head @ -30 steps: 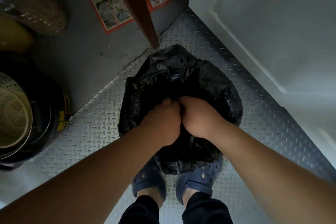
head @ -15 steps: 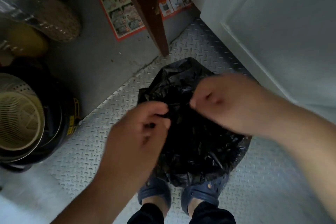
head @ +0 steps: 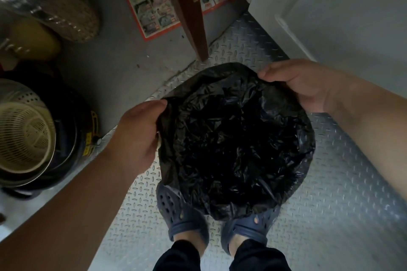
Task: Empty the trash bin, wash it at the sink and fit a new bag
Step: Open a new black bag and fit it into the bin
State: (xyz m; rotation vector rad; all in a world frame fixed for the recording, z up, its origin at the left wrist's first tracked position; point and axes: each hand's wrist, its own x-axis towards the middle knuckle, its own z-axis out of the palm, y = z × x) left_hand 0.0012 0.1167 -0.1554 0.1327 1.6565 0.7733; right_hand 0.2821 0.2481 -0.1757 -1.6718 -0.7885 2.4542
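While a person stands over it in blue clogs (head: 185,215), a black bag (head: 233,138) sits mouth-up on the checker-plate floor (head: 330,204), its near edge over the toes. The left hand (head: 136,136) grips the rim on the left and the right hand (head: 301,86) grips it at the far right, fingers curled over the plastic, holding the mouth wide. No bin shows under the plastic, and whether one is inside cannot be told; nor can it be told if this is the full bag or the fresh one. No sink is in view, so washing, by these signs, lies elsewhere in the job. The metal plate runs along a white door (head: 352,17) on the right and meets grey concrete (head: 105,68) at its far left edge. On the concrete stand a dark drum (head: 72,130) holding a cream basket (head: 24,136), a wooden leg (head: 187,11) and, under it, a red flyer (head: 152,6).
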